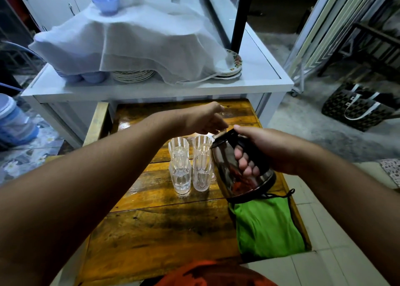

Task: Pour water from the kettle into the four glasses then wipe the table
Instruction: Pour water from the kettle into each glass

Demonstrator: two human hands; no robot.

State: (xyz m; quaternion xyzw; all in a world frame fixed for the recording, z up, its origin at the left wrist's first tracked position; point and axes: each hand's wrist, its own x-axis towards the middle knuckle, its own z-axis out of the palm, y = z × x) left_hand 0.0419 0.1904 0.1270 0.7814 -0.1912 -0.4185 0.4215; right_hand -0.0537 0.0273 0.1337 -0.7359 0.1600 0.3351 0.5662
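Several clear glasses point(190, 163) stand in a tight square on the wooden table point(164, 227). A steel kettle point(229, 173) with a black handle leans left, its spout over the far right glass. My right hand point(266, 149) grips the kettle's handle. My left hand point(205, 119) reaches across above the glasses, fingers on the kettle's lid at its top edge. A green cloth point(268, 227) lies on the table's right side, just below the kettle.
Behind the wooden table stands a white table point(259, 78) with stacked plates point(134, 74) and blue bowls under a white cloth point(129, 41). A patterned bag point(357, 108) sits on the floor at right. A blue container point(15, 121) is at left.
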